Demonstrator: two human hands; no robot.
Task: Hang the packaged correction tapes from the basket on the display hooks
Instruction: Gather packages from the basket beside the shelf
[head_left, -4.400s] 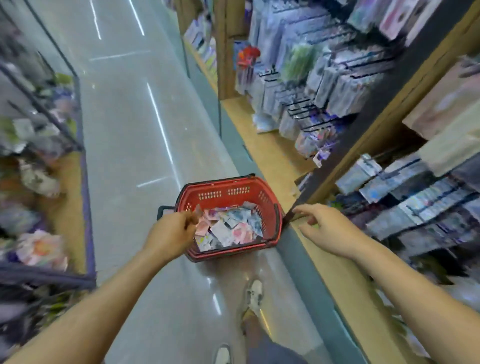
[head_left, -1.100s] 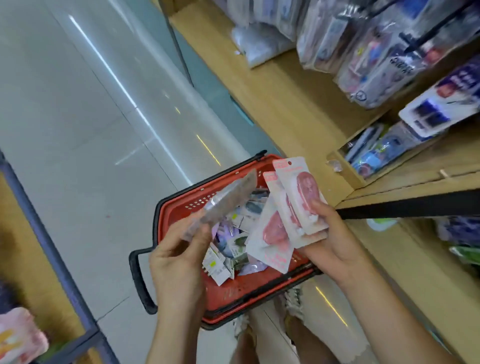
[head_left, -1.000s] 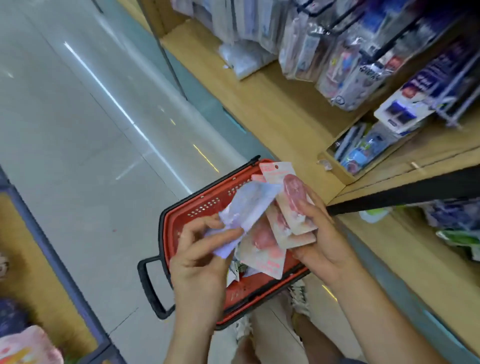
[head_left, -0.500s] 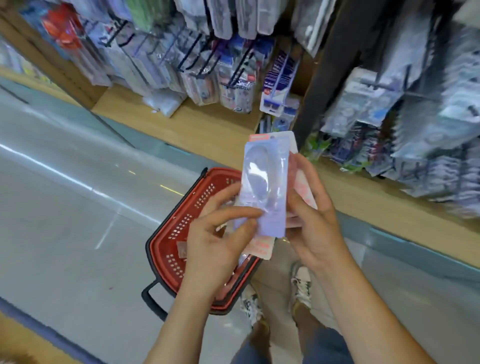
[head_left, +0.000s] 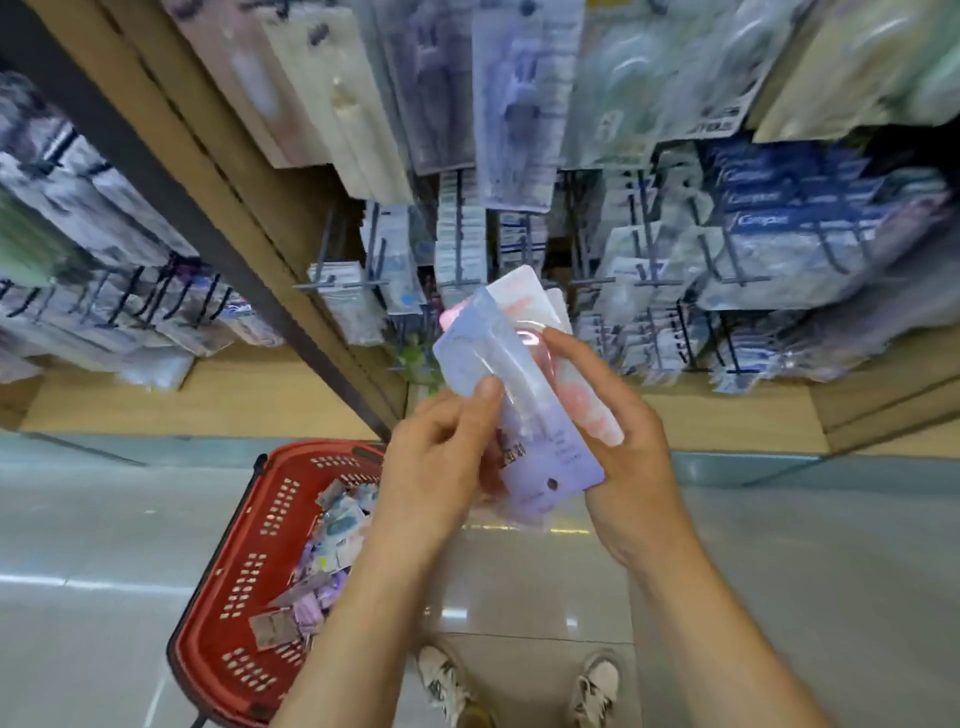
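Both hands hold a fanned stack of packaged correction tapes in front of the display. My left hand (head_left: 436, 457) pinches the front pale blue pack (head_left: 511, 395) with thumb on its face. My right hand (head_left: 618, 441) grips the pink packs (head_left: 587, 405) behind it, fingers curled round their right edge. The red basket (head_left: 234, 587) stands on the floor at lower left, with several more packs (head_left: 327, 561) inside. Display hooks (head_left: 343, 283) stick out from the shelf wall just above the held packs, most of them loaded with hanging goods.
A dark upright post (head_left: 249, 270) divides the shelving, with a wooden ledge (head_left: 727, 421) at its foot. Dense hanging packages (head_left: 779, 249) fill the wall on both sides. My feet (head_left: 519, 686) stand on the glossy tile floor right of the basket.
The view has swung up from the basket to face the hooks. The blue pack has come to lie tilted across the front of the pink packs, and both hands have risen towards the display.
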